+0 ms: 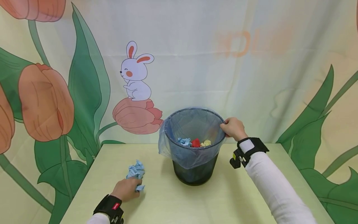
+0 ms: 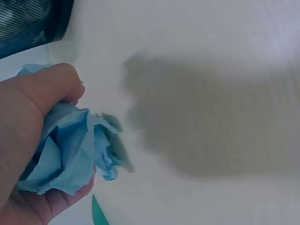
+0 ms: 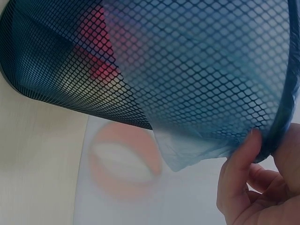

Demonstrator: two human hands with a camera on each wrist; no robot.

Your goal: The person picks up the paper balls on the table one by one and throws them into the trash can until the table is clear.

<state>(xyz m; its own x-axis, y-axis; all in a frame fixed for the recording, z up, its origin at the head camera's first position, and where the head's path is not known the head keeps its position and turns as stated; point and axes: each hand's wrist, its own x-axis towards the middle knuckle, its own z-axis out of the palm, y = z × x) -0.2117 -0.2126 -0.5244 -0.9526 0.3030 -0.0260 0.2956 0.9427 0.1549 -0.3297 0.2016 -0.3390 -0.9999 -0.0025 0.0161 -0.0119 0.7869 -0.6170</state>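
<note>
Crumpled blue paper (image 1: 136, 169) is in my left hand (image 1: 126, 189), low over the left part of the table. In the left wrist view the thumb and fingers curl round the blue paper (image 2: 70, 145). A smaller blue bit (image 2: 107, 154) shows past it; I cannot tell if it is a separate piece. My right hand (image 1: 235, 128) pinches the right rim of a dark mesh waste bin (image 1: 193, 175), thumb and fingers on either side. A translucent bluish bin liner (image 1: 193, 158) is folded over that rim. Inside lie crumpled blue, red (image 1: 195, 143) and yellow (image 1: 206, 143) papers.
The bin stands near the back of a pale yellow-green table (image 1: 156, 205), tilted slightly. Directly behind the table hangs a curtain (image 1: 195, 68) printed with tulips and a white rabbit. Each wrist wears a black strap with a small camera.
</note>
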